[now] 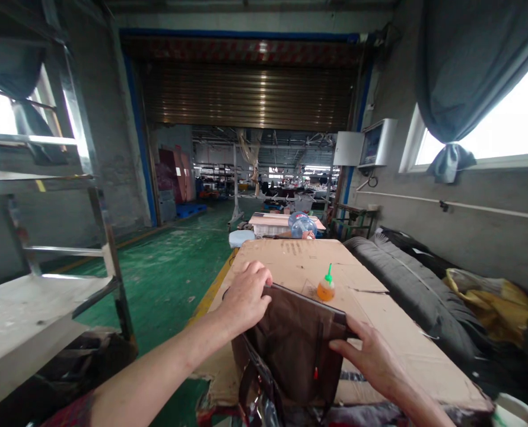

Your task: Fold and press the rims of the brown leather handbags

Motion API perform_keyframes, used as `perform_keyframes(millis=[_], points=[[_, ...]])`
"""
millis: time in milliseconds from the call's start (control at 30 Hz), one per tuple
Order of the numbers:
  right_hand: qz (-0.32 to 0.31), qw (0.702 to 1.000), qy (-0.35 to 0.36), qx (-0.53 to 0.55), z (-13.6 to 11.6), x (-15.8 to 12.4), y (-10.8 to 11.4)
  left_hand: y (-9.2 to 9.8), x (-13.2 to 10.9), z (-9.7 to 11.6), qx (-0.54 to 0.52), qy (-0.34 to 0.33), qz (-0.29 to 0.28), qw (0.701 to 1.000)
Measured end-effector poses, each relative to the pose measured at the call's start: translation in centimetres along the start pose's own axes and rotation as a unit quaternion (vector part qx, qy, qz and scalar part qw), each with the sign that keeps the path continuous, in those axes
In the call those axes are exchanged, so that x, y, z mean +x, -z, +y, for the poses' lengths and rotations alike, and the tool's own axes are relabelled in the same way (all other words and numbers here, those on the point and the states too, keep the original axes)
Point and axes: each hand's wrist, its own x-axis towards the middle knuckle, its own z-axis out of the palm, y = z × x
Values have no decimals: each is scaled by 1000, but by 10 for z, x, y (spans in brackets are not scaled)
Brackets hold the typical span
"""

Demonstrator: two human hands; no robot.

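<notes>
A dark brown bag [293, 344] with a thin red zip pull lies on the near end of a cardboard-covered table [379, 308]. My left hand [245, 296] curls over the bag's upper left corner, fingers closed on its edge. My right hand [365, 353] grips the bag's right edge, thumb on top. A small orange bottle with a green nozzle [325, 287] stands upright on the cardboard just beyond the bag, apart from both hands.
A metal shelving rack [45, 261] stands at the left. Rolled grey fabric [406, 279] and a yellow bag [495, 296] lie along the right wall. A clear water jug [302, 225] sits past the table's far end. Green floor [170, 279] runs toward the roller door.
</notes>
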Motion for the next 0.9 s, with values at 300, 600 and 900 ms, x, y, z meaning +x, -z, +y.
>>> perform_keyframes(millis=[300,600,900], points=[[1,1000,17,6,2,-1,-2,5,-4,-9,30,4,-28,999],[13,995,-10,101,-9,8,2,-2,17,-7,-35,32,-72,996],[48,990,2,134,-12,32,-2,2,15,-15,-160,32,-118,980]])
